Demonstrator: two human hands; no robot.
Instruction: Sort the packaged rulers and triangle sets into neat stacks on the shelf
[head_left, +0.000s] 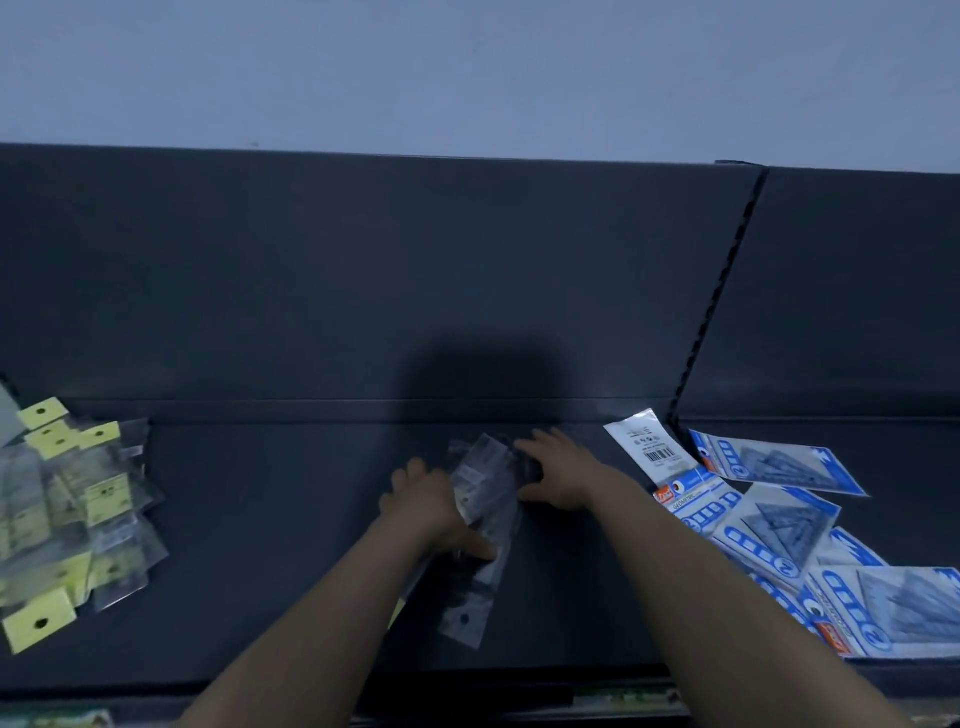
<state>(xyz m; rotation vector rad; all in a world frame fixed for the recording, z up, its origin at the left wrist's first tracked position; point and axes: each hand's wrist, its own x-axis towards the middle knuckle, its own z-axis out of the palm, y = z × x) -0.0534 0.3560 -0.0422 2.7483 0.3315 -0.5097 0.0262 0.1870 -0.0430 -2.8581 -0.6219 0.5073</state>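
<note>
The left hand (431, 506) grips the clear ruler packets (488, 512) while the right hand (558, 475), fingers spread, presses their edge, seemingly to square them.

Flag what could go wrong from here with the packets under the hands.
1. The clear packets under the left hand and right hand lie fanned, not squared; the lowest one reaches toward the shelf front edge and might slide off if pushed.
2. The loose blue triangle packs sprawl beside the right forearm, which could nudge them further askew.
</note>
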